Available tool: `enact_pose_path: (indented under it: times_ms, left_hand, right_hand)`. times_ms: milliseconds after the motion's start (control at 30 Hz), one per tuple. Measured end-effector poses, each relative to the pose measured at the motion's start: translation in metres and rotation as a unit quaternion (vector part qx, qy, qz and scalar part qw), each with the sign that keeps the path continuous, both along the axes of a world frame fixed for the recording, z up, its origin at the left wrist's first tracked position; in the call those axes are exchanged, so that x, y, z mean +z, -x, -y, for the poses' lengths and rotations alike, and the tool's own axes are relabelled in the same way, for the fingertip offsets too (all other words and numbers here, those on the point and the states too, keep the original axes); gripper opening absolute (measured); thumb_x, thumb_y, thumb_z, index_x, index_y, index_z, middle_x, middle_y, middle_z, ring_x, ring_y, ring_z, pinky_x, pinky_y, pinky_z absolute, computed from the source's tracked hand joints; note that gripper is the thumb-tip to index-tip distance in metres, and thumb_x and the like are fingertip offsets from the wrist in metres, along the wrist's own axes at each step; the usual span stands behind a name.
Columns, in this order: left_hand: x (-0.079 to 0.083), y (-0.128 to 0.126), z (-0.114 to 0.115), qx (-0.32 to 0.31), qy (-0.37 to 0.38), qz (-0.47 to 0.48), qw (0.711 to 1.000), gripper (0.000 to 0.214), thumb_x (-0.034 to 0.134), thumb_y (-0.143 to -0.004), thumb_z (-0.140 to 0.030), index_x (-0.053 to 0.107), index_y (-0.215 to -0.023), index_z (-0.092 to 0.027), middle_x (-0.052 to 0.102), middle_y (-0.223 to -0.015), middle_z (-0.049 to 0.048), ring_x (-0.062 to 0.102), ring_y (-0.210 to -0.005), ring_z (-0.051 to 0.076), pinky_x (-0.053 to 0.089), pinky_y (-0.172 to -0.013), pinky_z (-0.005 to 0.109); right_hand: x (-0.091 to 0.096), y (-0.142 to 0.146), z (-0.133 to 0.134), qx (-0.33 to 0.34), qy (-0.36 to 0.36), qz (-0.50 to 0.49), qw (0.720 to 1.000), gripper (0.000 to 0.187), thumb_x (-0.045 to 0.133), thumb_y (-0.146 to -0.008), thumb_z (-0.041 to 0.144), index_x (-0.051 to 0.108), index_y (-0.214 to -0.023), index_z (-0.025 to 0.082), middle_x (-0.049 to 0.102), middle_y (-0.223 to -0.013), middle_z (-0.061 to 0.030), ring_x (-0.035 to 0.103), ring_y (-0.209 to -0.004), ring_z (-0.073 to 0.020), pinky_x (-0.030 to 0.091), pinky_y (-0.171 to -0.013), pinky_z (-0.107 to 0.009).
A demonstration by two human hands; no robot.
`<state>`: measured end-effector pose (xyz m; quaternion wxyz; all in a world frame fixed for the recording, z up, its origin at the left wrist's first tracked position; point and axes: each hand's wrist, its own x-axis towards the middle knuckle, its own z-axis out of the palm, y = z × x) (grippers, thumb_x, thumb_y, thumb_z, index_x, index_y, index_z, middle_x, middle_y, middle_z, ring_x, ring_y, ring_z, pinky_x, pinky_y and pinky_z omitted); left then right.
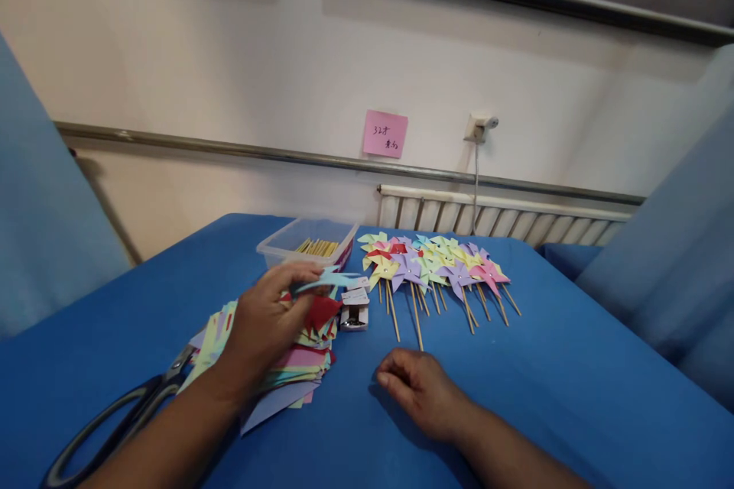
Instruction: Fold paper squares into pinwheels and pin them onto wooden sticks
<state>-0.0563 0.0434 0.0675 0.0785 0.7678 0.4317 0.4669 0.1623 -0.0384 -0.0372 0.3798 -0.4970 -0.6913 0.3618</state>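
Note:
My left hand [267,321] is over a stack of coloured paper pieces [298,367], with its fingers closed on a light blue paper piece [329,279]. A red paper piece [322,312] shows just beneath the fingers. My right hand [421,390] rests on the blue cloth, its fingers curled into a loose fist; the inside of the fist is hidden. Just beyond it ends the stick of a purple paper pinwheel [408,267]. Between the stack and the pinwheels stands a small open box [355,298] with dark, shiny small things inside.
Several finished pinwheels [456,271] lie at the back right. A clear plastic tub [275,246] of wooden sticks [318,247] stands behind the stack. Scissors [138,401] lie left of it, partly under my left forearm. A wall and radiator [441,212] border the table.

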Motion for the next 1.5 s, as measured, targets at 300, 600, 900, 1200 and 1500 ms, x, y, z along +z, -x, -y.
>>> enact_pose_path:
  times_ms: [300, 600, 900, 1200, 1500]
  left_hand:
    - [-0.027, -0.029, 0.032, -0.258, -0.072, -0.131, 0.955, 0.02, 0.049, -0.078, -0.005, 0.061, -0.08, -0.022, 0.063, -0.114, 0.0053, 0.04, -0.124, 0.024, 0.037, -0.098, 0.044]
    - [-0.04, -0.038, 0.039, -0.306, -0.012, -0.151, 0.94, 0.019, 0.051, -0.079, -0.009, 0.063, -0.082, -0.023, 0.061, -0.12, 0.005, 0.039, -0.126, 0.025, 0.036, -0.1, 0.043]
    - [-0.053, -0.055, 0.04, -0.159, 0.322, 0.224, 0.906, 0.036, 0.055, -0.082, -0.035, 0.054, -0.115, -0.019, 0.059, -0.12, 0.0111, 0.055, -0.11, 0.025, 0.045, -0.09, 0.037]
    - [-0.062, -0.061, 0.034, -0.198, 0.487, 0.285, 0.801, 0.027, 0.072, -0.067, -0.035, 0.061, -0.083, -0.016, 0.066, -0.068, 0.0004, 0.058, -0.059, 0.012, 0.045, -0.057, 0.022]
    - [-0.059, -0.059, 0.029, -0.175, 0.483, 0.324, 0.794, 0.028, 0.075, -0.063, -0.034, 0.061, -0.081, -0.017, 0.066, -0.066, -0.0005, 0.057, -0.057, 0.013, 0.045, -0.057, 0.024]
  right_hand:
    - [0.004, -0.002, -0.011, 0.033, 0.164, -0.448, 0.878, 0.061, 0.039, -0.081, 0.068, 0.063, -0.081, 0.011, 0.064, -0.068, -0.0078, 0.059, -0.058, -0.0138, 0.041, -0.051, -0.023]
    - [0.005, -0.002, -0.009, -0.046, 0.104, -0.472, 0.874, 0.023, 0.074, -0.07, 0.033, 0.064, -0.074, 0.013, 0.061, -0.058, -0.0001, 0.051, -0.049, -0.0083, 0.034, -0.046, -0.019]
    - [0.006, -0.008, -0.013, -0.12, 0.09, -0.514, 0.845, 0.023, 0.078, -0.065, 0.028, 0.062, -0.076, 0.014, 0.064, -0.065, -0.0001, 0.055, -0.054, -0.0095, 0.037, -0.049, -0.02]
    - [0.004, -0.006, -0.011, -0.115, 0.1, -0.478, 0.865, 0.024, 0.074, -0.07, 0.033, 0.061, -0.077, 0.014, 0.058, -0.058, 0.0017, 0.046, -0.043, -0.0064, 0.029, -0.037, -0.017]
    - [0.001, -0.009, -0.016, -0.144, 0.046, -0.429, 0.89, 0.028, 0.073, -0.071, 0.036, 0.06, -0.083, 0.014, 0.053, -0.053, 0.0049, 0.04, -0.038, -0.0048, 0.027, -0.034, -0.016]
